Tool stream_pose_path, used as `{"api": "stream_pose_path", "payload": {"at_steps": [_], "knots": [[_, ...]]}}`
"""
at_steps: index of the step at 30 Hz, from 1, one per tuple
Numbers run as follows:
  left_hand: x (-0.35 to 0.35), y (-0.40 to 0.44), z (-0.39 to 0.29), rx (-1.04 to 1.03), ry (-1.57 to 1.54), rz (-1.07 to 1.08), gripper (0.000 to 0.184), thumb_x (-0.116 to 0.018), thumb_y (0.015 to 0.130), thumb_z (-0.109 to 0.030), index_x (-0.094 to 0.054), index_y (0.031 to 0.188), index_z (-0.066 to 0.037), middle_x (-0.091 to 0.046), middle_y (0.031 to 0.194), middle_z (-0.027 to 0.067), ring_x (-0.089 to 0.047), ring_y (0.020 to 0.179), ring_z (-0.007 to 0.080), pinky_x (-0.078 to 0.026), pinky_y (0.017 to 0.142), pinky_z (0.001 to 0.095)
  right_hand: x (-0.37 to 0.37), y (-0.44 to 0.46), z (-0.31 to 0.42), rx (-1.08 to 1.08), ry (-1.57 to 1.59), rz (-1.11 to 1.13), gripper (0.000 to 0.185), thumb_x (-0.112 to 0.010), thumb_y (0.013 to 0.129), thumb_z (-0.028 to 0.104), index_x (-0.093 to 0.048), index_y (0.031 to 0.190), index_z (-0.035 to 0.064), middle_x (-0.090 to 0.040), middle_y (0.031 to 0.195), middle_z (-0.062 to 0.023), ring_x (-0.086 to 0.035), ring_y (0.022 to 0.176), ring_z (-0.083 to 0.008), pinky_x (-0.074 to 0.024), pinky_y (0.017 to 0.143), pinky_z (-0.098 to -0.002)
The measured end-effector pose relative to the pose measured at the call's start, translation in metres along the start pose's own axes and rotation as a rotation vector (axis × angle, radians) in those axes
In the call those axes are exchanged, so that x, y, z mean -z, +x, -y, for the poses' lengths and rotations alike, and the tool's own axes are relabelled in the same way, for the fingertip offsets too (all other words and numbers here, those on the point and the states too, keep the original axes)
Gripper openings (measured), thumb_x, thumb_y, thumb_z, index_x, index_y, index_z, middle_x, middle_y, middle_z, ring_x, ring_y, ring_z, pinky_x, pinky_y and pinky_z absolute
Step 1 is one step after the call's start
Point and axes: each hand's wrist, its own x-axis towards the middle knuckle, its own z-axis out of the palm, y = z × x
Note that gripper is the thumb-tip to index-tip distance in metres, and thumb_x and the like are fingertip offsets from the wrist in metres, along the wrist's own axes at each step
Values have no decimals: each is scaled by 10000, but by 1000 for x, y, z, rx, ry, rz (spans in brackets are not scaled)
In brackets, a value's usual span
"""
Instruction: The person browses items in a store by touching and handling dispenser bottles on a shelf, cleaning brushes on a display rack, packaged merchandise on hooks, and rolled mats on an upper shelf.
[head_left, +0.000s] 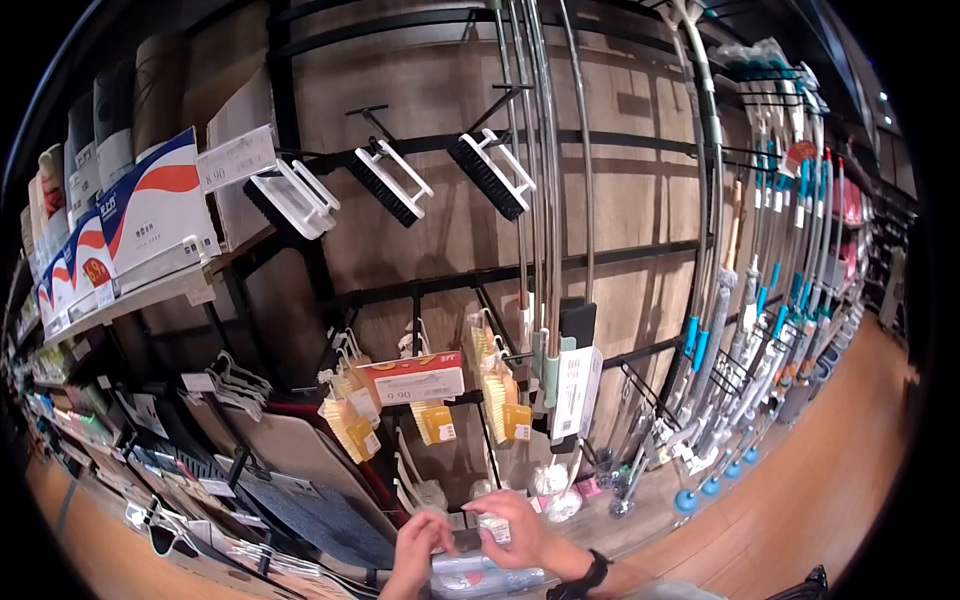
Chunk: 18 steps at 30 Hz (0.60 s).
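Low in the head view, my right hand (522,530) curls its thumb and fingers around a small white item with a printed label (494,526), whose kind I cannot make out. Just to its left is my left hand (421,543), fingers loosely bent and slightly apart, with nothing visible in them. Below both hands lies clear plastic packaging (480,577). White-handled brushes with wrapped heads (550,479) hang close behind my right hand.
Above hang yellow-bristled brushes (350,428) and black-and-white scrubbing brushes (389,184). Long metal poles (540,180) run down the wall rack. Mops and blue plungers (686,500) stand at right. Mats (320,515) and boxed shelves (165,200) are at left, beside wooden floor (840,450).
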Motion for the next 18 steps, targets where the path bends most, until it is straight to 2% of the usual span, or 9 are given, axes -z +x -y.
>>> {"api": "stream_pose_path", "payload": {"at_steps": [1,2,4,8,9,10,11,12,18], "knots": [[11,-5,18,94,-66,-97,174,-435,919,-153,-554,932,-27,-531,674,35,-504,629,146,-447,617,279,3,-15,-9,-184,33,26,519,-584,732,-41,-416,1222,-4,-605,1054,-137,-604,910,-249,-483,840,-358],[18,-16,30,99,-181,-212,146,-479,904,-188,-552,888,-63,-504,672,17,-483,622,138,-415,585,269,6,-28,-14,-182,42,42,519,-584,732,-41,-416,1222,-4,-605,1054,-137,-604,910,-249,-483,840,-358],[32,-38,52,114,-385,-393,123,-509,902,-209,-543,835,-111,-458,657,-14,-448,598,118,-365,524,243,13,-48,-24,-568,170,3,480,-546,756,-59,-420,1218,-20,-608,1022,-120,-595,899,-204,-476,807,-309],[44,-84,94,166,-637,-506,93,-536,879,-209,-527,807,-151,-406,622,-31,-400,561,103,-339,483,236,15,-63,-40,-551,220,138,355,-524,811,-26,-456,1160,-36,-594,919,-111,-571,820,-172,-477,781,-310],[25,-97,84,229,-639,-579,90,-553,864,-214,-524,799,-158,-398,616,-30,-388,553,101,-333,477,236,19,-54,-22,-737,357,172,381,-515,847,-2,-502,1220,77,-556,1039,-89,-574,928,-207,-463,842,-350],[22,-103,97,217,-682,-580,79,-567,850,-216,-529,813,-158,-396,616,-32,-383,548,100,-330,481,236,11,-65,-33,-622,318,206,338,-508,848,-12,-517,1179,53,-559,1010,-99,-577,899,-199,-465,808,-309],[16,-109,112,202,-724,-587,77,-581,836,-219,-534,828,-158,-394,616,-34,-378,544,100,-328,484,236,10,-59,-22,-675,299,226,310,-503,845,-28,-542,1142,47,-585,953,-101,-586,883,-191,-472,782,-302],[0,-112,114,209,-718,-621,74,-583,832,-213,-539,846,-155,-390,615,-38,-376,543,98,-327,490,237,8,-53,-17,-726,415,301,290,-508,842,-29,-560,1117,47,-604,919,-102,-594,878,-187,-479,775,-308],[-54,-135,121,95,-835,-687,64,-563,833,-200,-544,867,-149,-405,616,-46,-383,536,90,-337,500,239,-25,-88,-26,-421,541,689,295,-505,777,-24,-574,1055,46,-601,889,-101,-593,826,-223,-474,758,-337]]}}
